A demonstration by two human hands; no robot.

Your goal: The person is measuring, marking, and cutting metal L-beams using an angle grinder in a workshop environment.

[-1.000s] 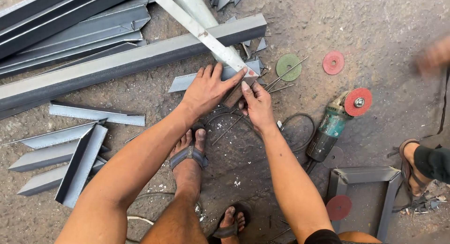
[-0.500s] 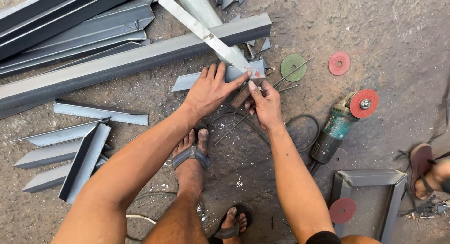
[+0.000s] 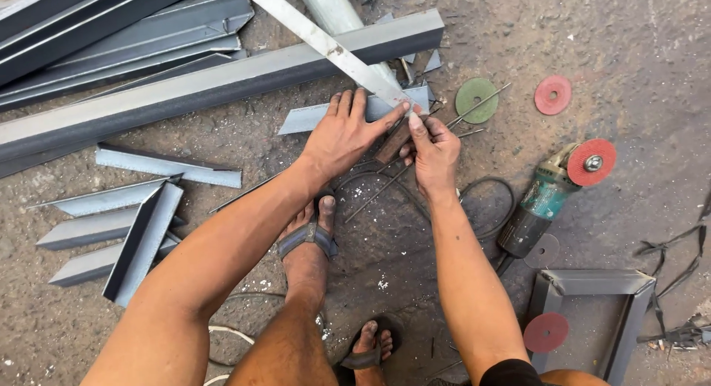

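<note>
While cut steel angle pieces (image 3: 126, 223) lie at far left, the left hand (image 3: 342, 138) presses flat, fingers spread, on a short angle piece (image 3: 311, 118) beneath a long flat bar (image 3: 326, 45). Beside it, the right hand (image 3: 433, 152) pinches a small brown tool (image 3: 392, 143) against that bar's end; an angle grinder (image 3: 544, 201) lies further right.

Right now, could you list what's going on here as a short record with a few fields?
Setting: rough concrete floor with cut steel pieces
Left hand: pressed flat on a short grey steel angle piece
Right hand: pinching the end of a long pale flat metal bar
Nearby tool: green angle grinder with a red disc
Loose discs: green disc, red disc
Behind: long grey steel beam
</note>
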